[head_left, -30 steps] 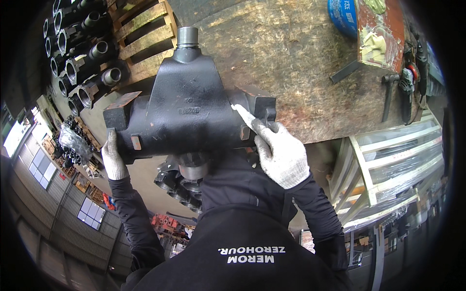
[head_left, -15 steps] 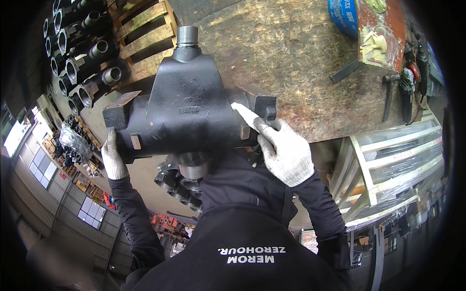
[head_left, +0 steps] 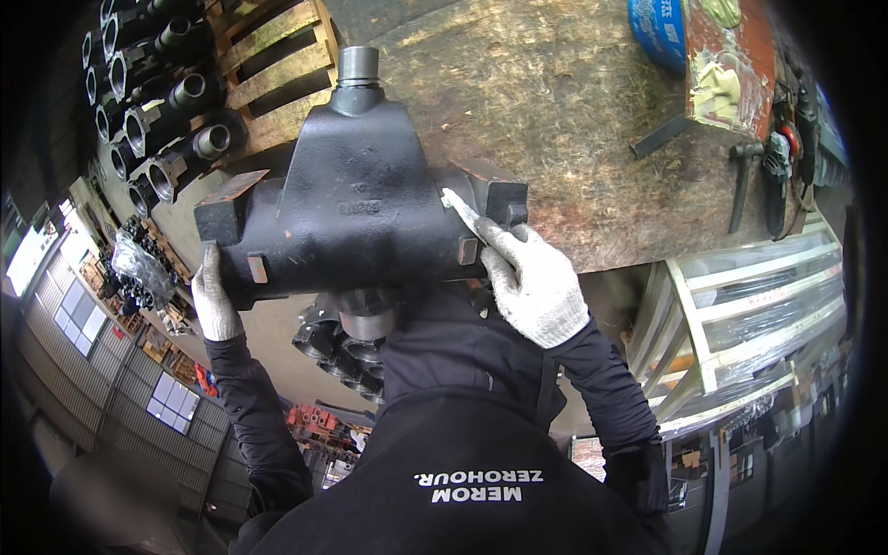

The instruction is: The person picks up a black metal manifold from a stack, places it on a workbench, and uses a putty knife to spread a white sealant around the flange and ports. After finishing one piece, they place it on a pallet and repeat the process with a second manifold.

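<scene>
A large black metal casting (head_left: 351,231) lies on the worktable in front of me, with a wide cross tube and a bare metal stub (head_left: 359,67) pointing away. My left hand (head_left: 215,301), in a white knit glove, grips the casting's left end; some of its fingers are hidden. In my gloved right hand (head_left: 541,291) is a pale, flat putty knife (head_left: 461,211). Its tip touches the casting's surface near the right end block, where a small white smear shows. The right fingers are closed round the knife, with the index finger stretched along it.
An orange-brown board with pale yellow putty (head_left: 717,92) and a blue tub (head_left: 659,32) stand at the far right. Near them lie a dark flat bar (head_left: 659,137), a hammer (head_left: 743,185) and a grinder (head_left: 782,153). A pallet (head_left: 277,65) and similar castings (head_left: 157,120) are at left.
My right hand has shifted slightly left and away from me, and the putty knife now appears more edge-on. My left hand and the casting stay in place.
</scene>
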